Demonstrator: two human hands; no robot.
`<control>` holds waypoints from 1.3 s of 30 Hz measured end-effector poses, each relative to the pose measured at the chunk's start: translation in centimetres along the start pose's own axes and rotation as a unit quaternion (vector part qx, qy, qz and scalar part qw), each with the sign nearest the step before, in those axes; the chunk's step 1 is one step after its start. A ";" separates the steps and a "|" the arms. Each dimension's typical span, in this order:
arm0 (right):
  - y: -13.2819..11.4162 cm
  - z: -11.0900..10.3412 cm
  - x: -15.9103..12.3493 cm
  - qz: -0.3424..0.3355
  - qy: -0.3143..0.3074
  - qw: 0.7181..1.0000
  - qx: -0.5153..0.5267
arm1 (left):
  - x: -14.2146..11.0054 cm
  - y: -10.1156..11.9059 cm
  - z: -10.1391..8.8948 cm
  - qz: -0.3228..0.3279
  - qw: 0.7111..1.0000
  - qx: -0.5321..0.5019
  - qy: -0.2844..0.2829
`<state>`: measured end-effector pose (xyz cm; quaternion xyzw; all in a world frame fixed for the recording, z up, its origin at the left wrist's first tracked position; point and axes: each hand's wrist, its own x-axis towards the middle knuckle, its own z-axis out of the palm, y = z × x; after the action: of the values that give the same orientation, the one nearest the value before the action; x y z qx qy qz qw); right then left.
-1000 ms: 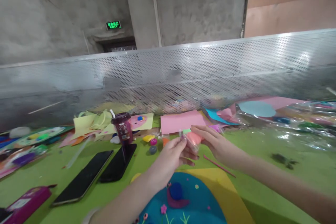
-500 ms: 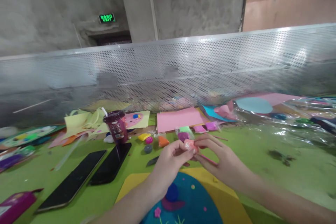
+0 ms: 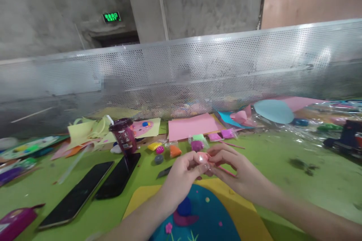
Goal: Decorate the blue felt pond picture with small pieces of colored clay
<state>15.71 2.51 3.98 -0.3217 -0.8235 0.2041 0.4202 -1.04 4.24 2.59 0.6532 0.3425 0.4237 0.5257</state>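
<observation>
Above the near edge of the green table (image 3: 283, 165), between 2 sets of fingertips: a small pink clay packet (image 3: 202, 157) in clear wrap, held off the surface. Left hand (image 3: 182, 175) closed around the packet's left end, thumb and forefinger pinched on it, remaining fingers curled under. Right hand (image 3: 239, 169) pinching the right end, forefinger arched over the top, other fingers loosely bent. Fingertips of both hands nearly touching across the packet.

Directly below the hands, a blue felt picture (image 3: 203, 218) with a purple and blue snail shape, lying on a yellow sheet (image 3: 243, 207). A thin pink stick (image 3: 226, 171) partly hidden under the right hand.

Just beyond the hands, a scatter of small clay packets: magenta (image 3: 197, 145), orange (image 3: 175, 151), yellow (image 3: 155, 145), plus a grey lump (image 3: 158, 159). Behind these, a flat pink paper sheet (image 3: 192, 126).

To the left, 2 black phones (image 3: 93, 188) lying side by side, screens up, with a dark purple drink cup (image 3: 124, 137) standing upright at the far end of the nearer 1. Pale yellow paper cuttings (image 3: 87, 130) behind the cup. A magenta case (image 3: 17, 220) at the lower left corner.

To the right, crinkled clear plastic wrap (image 3: 299, 135) and a light blue paper oval (image 3: 273, 111). Along the back, a perforated metal screen (image 3: 226, 67).
</observation>
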 end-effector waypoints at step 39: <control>0.0 1.0 -1.6 -0.116 0.036 0.970 -0.210 | -1.9 0.4 1.6 0.169 0.928 0.326 0.070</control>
<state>15.66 1.34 2.51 -0.3122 -0.8641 -0.0355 0.3931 -0.38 1.80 2.46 0.8053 0.3828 0.4158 0.1791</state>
